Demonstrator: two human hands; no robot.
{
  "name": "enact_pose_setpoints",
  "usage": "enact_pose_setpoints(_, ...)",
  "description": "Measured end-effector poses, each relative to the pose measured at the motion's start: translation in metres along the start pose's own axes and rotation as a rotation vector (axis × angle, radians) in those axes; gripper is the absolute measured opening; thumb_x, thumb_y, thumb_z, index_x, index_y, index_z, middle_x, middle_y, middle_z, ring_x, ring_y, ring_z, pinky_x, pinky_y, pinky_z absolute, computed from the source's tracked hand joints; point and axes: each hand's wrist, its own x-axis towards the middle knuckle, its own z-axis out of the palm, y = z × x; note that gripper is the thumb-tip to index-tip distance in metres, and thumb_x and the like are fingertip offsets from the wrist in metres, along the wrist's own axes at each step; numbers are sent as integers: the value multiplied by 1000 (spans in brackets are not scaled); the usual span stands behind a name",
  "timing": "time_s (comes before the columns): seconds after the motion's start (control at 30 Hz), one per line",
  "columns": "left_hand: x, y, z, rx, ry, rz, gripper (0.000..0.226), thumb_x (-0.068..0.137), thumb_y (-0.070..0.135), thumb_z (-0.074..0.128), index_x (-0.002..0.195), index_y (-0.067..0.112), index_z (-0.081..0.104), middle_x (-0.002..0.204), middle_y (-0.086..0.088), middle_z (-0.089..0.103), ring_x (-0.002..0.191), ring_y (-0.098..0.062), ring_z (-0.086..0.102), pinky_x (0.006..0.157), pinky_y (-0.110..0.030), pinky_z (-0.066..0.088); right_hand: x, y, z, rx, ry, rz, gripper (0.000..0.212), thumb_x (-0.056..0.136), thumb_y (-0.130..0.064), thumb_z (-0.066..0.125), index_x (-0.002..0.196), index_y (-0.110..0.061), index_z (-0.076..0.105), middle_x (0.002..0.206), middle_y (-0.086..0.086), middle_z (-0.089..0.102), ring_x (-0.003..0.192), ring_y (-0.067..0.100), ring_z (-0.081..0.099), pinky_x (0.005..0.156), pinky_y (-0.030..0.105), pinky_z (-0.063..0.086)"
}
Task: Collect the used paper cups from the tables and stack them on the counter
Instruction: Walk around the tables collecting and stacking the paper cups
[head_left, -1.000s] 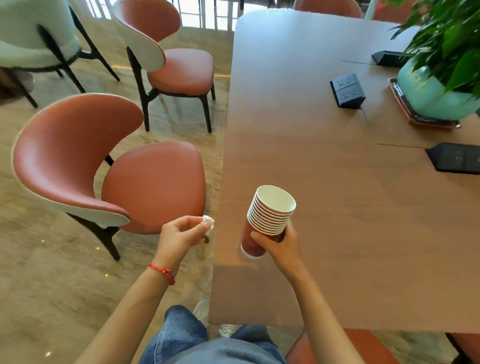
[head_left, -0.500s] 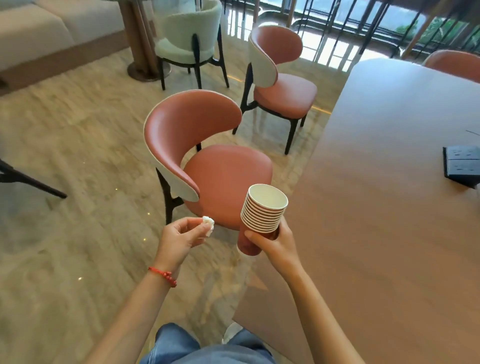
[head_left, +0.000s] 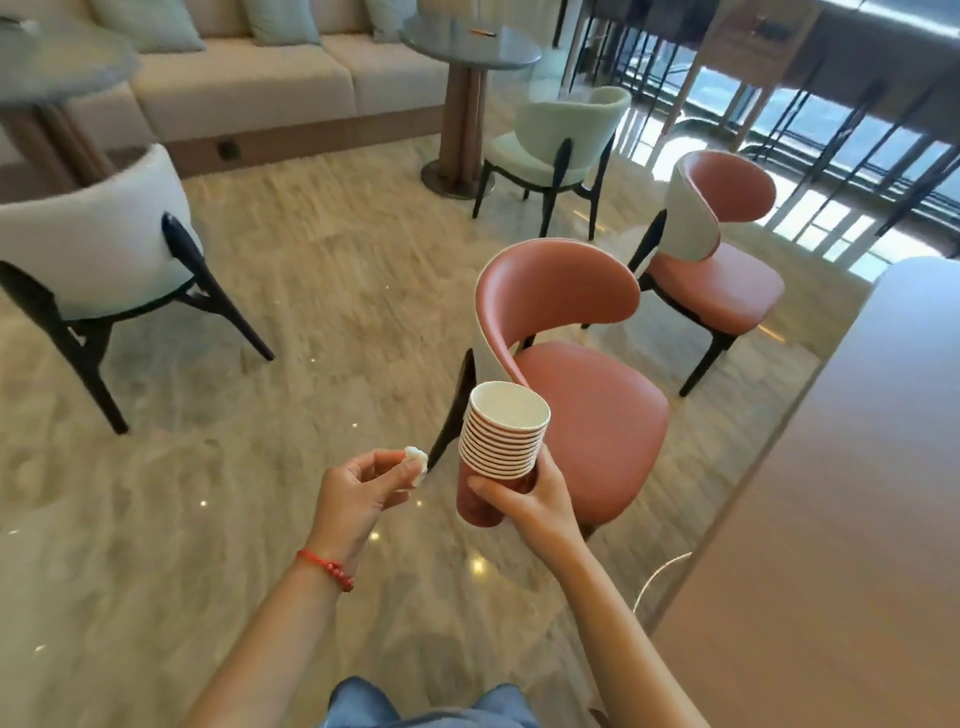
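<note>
My right hand grips a stack of several nested red paper cups with white rims, held upright and slightly tilted over the floor in front of a red chair. My left hand pinches a small crumpled white wad of paper between thumb and fingers, just left of the cup stack and apart from it. The top cup's inside looks empty.
A long brown table runs along the right. Two red chairs stand beside it. A white chair is at left, a pale green chair and round pedestal tables near a beige sofa behind. Open floor lies ahead-left.
The view has swung left, away from the brown table toward the lounge area. Both hands keep their hold on the cup stack and the paper wad, now over the floor.
</note>
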Motion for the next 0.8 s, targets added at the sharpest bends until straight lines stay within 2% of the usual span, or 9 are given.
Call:
enact_pose_setpoints(0.1, 10, 7, -47, -20, 59, 10, 8, 73, 8, 74, 80, 9, 70, 63, 1, 68, 56, -2, 63, 53, -14, 51, 12, -6, 53, -6, -52, 8, 60, 58, -33, 84, 109, -35, 54, 102, -14, 68, 99, 3, 63, 80, 20, 52)
enact_pose_setpoints(0.23, 23, 19, -117, -39, 146, 29, 7, 73, 10, 74, 80, 10, 71, 62, 3, 69, 57, -2, 64, 54, -14, 52, 29, -11, 125, -29, -148, 1, 62, 63, -25, 85, 117, -29, 53, 108, -8, 66, 103, 7, 62, 87, 27, 53)
enact_pose_setpoints(0.33, 28, 27, -172, -56, 235, 47, 9, 73, 10, 74, 81, 12, 71, 65, 3, 72, 61, -4, 66, 54, -15, 52, 40, -19, 179, -40, -242, 5, 59, 63, -26, 84, 112, -32, 53, 103, -11, 68, 98, 4, 64, 83, 25, 54)
enact_pose_setpoints(0.43, 29, 32, -222, -82, 341, 57, 9, 73, 11, 75, 80, 14, 72, 66, 2, 72, 63, -6, 68, 54, -15, 51, 51, -26, 230, -52, -348, 7, 59, 65, -21, 83, 117, -23, 54, 106, -5, 68, 100, 8, 64, 86, 31, 53)
enact_pose_setpoints(0.53, 27, 37, -266, -134, 464, 65, 9, 73, 10, 75, 80, 14, 72, 66, 3, 73, 63, -5, 67, 54, -14, 51, 62, -33, 279, -81, -483, 10, 58, 68, -17, 82, 118, -21, 53, 107, -4, 67, 101, 10, 64, 87, 32, 54)
enact_pose_setpoints(0.7, 22, 41, -322, -219, 685, 82, 10, 72, 8, 74, 71, 18, 72, 64, 2, 72, 61, -6, 67, 53, -15, 51, 79, -45, 355, -148, -706, -21, 58, 69, -15, 81, 119, -20, 52, 107, -4, 67, 100, 8, 64, 88, 32, 53)
enact_pose_setpoints(0.8, 23, 43, -349, -262, 792, 69, 9, 73, 6, 74, 71, 15, 71, 61, 2, 71, 59, -5, 66, 52, -15, 51, 90, -52, 400, -180, -809, -46, 62, 70, -16, 81, 124, -16, 51, 111, -2, 65, 102, 10, 63, 90, 35, 53)
